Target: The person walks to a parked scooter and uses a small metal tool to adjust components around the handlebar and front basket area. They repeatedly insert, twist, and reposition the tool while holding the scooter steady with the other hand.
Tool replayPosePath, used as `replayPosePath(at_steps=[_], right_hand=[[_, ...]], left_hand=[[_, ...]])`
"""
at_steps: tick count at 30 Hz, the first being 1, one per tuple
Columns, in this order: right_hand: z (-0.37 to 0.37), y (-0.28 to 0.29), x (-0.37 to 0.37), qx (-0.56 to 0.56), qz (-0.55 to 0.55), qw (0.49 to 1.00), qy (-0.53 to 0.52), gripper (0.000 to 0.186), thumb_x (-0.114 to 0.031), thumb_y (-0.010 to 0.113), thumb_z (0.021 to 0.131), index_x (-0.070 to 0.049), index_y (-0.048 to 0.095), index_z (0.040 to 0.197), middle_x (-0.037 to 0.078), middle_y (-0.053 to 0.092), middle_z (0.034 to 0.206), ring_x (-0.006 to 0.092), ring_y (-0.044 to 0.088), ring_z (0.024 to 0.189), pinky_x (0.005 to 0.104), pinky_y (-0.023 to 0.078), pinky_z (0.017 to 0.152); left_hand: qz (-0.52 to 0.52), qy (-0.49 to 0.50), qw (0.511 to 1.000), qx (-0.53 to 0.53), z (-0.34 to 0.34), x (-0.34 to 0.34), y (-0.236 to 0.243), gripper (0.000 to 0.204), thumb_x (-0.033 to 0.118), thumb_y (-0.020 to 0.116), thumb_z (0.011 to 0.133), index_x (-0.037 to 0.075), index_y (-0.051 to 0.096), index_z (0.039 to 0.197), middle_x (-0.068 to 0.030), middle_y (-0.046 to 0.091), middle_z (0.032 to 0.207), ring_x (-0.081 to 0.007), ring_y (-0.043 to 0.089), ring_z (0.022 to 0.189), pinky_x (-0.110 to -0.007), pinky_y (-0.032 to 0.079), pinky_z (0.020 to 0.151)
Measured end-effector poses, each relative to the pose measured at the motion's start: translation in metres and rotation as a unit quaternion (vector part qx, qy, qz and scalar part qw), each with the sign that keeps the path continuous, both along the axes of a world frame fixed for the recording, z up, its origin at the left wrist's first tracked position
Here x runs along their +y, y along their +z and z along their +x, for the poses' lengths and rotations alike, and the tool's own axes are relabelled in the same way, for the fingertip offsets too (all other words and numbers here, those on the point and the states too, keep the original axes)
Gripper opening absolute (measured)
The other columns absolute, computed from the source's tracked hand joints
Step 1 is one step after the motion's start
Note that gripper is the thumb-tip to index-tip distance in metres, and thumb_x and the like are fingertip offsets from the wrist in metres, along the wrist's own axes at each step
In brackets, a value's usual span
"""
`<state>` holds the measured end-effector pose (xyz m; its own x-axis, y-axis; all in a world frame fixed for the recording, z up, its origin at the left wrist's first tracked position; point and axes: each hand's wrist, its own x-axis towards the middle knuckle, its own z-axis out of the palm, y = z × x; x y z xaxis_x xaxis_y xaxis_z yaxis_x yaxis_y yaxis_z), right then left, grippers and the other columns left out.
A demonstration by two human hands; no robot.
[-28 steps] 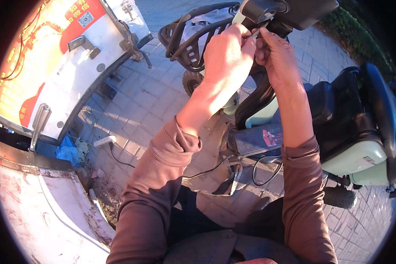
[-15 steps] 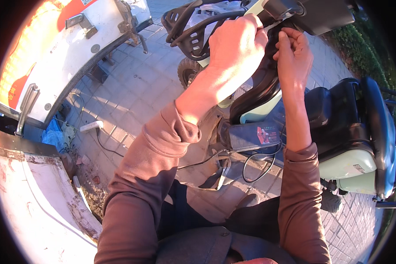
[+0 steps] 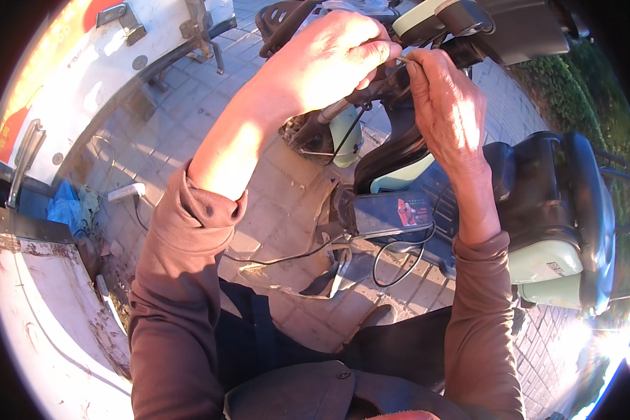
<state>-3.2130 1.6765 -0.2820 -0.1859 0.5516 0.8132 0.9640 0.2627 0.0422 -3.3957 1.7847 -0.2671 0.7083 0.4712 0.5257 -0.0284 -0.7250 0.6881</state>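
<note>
My left hand (image 3: 322,63) is closed in a pinch, sunlit, above the front of a pale green and black scooter (image 3: 397,175). My right hand (image 3: 451,105) faces it, thumb and forefinger pressed together. Between the two sets of fingertips runs a short, thin, yellowish strand (image 3: 403,59) that looks like wire; its exact kind is too small to tell. Both hands are close to the scooter's handlebar area, beside a black mirror or lever housing (image 3: 463,17). A dark cable (image 3: 341,140) hangs below them.
On the scooter's footboard lies a dark box (image 3: 381,215) with a red label and a looped black cable (image 3: 418,262). An opened bag (image 3: 329,276) lies on the paving. A white power strip (image 3: 126,192) and blue plastic bag (image 3: 64,208) are left, beside a latched white panel (image 3: 98,84).
My left hand has moved left and slightly up, away from the black stem. My right hand has shifted left, and its fingers have closed. The thin strand now shows between them; the view has shifted slightly.
</note>
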Motion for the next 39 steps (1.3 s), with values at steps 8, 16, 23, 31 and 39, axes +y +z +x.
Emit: replayPosePath(at_steps=[8,16,23,31,39], right_hand=[[0.004,-0.008,-0.007,0.228,-0.152,0.959,0.076,0.018,-0.015,0.062,0.105,-0.002,0.067,0.117,0.013,0.069,0.089,0.0290,0.066,0.075,0.0351,0.052,0.069],[0.028,-0.020,-0.021,0.182,-0.102,0.975,-0.079,0.020,-0.020,0.062,0.106,-0.005,0.069,0.119,0.006,0.065,0.076,0.0135,0.061,0.067,0.0302,0.049,0.062],[0.013,-0.033,-0.030,0.504,-0.226,0.831,0.066,0.024,-0.022,0.056,0.111,-0.002,0.069,0.110,-0.001,0.062,0.070,0.0034,0.052,0.055,0.0200,0.038,0.051],[-0.009,-0.051,-0.033,0.537,-0.160,0.827,0.058,0.026,-0.023,0.051,0.113,-0.003,0.064,0.103,0.000,0.060,0.070,0.0050,0.051,0.056,0.0208,0.038,0.052],[0.011,-0.037,-0.021,0.614,-0.127,0.773,0.099,0.029,-0.023,0.049,0.112,-0.004,0.065,0.098,-0.001,0.058,0.068,0.0071,0.050,0.053,0.0225,0.034,0.048]], left_hand=[[0.098,0.099,0.990,-0.037,0.013,0.003,-0.009,0.026,0.026,0.071,0.096,0.003,0.074,0.107,-0.0200,0.073,0.089,-0.0365,0.072,0.087,-0.045,0.054,0.076],[-0.332,-0.051,0.937,-0.098,0.035,-0.001,0.008,0.026,0.023,0.068,0.100,-0.003,0.071,0.099,-0.0039,0.067,0.073,-0.0141,0.060,0.058,-0.030,0.046,0.052],[-0.233,0.095,0.951,-0.180,0.088,-0.023,-0.019,0.026,0.021,0.079,0.090,-0.004,0.073,0.093,-0.0248,0.074,0.090,-0.0354,0.074,0.089,-0.044,0.056,0.082],[-0.161,0.087,0.971,-0.153,0.094,-0.025,-0.036,0.028,0.020,0.070,0.093,-0.006,0.072,0.102,-0.0189,0.073,0.084,-0.0277,0.071,0.077,-0.042,0.055,0.073],[-0.161,0.072,0.983,-0.042,0.090,-0.028,-0.029,0.032,0.025,0.066,0.094,-0.002,0.078,0.107,-0.0150,0.073,0.077,-0.0235,0.069,0.071,-0.039,0.055,0.076]])
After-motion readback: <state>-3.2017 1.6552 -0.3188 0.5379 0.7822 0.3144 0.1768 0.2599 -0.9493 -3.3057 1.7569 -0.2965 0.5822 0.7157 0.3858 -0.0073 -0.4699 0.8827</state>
